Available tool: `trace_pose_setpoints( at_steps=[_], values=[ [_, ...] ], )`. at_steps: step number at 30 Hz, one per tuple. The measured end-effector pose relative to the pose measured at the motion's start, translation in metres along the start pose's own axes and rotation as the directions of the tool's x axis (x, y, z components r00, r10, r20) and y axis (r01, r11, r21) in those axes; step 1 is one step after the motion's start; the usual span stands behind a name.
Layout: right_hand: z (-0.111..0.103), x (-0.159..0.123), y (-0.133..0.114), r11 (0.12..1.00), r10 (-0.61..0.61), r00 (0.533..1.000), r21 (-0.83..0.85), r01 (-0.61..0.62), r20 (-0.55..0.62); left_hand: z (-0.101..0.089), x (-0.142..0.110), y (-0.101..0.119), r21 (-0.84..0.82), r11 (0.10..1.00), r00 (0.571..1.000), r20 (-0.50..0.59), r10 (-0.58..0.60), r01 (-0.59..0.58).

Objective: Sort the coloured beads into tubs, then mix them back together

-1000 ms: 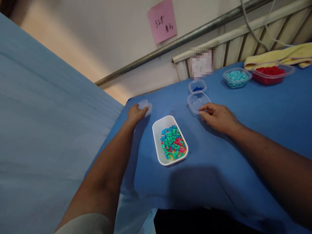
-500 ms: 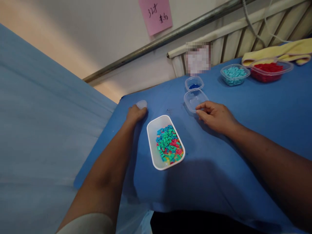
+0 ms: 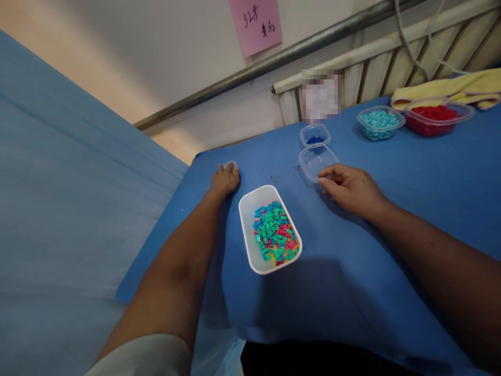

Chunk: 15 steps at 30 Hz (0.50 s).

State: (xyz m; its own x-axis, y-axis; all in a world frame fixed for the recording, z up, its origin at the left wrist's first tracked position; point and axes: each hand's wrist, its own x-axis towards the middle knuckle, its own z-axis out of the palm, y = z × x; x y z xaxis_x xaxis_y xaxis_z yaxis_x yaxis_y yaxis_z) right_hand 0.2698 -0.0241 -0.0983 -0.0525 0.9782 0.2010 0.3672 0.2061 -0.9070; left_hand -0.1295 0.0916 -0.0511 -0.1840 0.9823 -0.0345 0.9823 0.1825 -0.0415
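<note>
My left hand point(image 3: 226, 179) lies at the table's far left, fingers somewhat spread over a small translucent plastic piece point(image 3: 231, 164), mostly hidden, perhaps a lid. Thumb and forefinger of my right hand point(image 3: 352, 189) pinch the near rim of a clear plastic container point(image 3: 315, 159) with nothing visible inside. Behind that one stands a smaller clear container point(image 3: 316, 130) with a few dark blue pieces. Between my arms sits a white rectangular tub point(image 3: 247, 230), holding many small green, blue, pink and yellow plastic bricks point(image 3: 274, 230).
Toward the back right are a clear tub of light blue pieces point(image 3: 379, 121) and one of red pieces point(image 3: 432, 117). A yellow cloth point(image 3: 450, 86) lies behind them. A metal rail point(image 3: 250, 74) and a radiator point(image 3: 360, 78) border the blue-covered table point(image 3: 391, 156). A blue curtain point(image 3: 70, 183) hangs left.
My left hand has shifted from gripping the translucent piece's side to resting fingers on top of it. My right hand keeps its pinch on the container. The view has moved slightly.
</note>
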Motion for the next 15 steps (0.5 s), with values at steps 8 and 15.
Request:
trace_pose_setpoints(
  at_steps=[8,15],
  values=[
    [-0.001,0.004,0.000,1.000,0.003,0.999,0.009,-0.003,0.041,-0.009,-0.039,0.023,-0.284,0.938,0.915,-0.397,0.075,-0.200],
    [-0.006,-0.001,-0.007,0.979,-0.031,0.999,-0.201,0.036,0.029,0.011,-0.093,0.046,-0.720,0.625,0.914,-0.405,-0.025,-0.302]
  ],
)
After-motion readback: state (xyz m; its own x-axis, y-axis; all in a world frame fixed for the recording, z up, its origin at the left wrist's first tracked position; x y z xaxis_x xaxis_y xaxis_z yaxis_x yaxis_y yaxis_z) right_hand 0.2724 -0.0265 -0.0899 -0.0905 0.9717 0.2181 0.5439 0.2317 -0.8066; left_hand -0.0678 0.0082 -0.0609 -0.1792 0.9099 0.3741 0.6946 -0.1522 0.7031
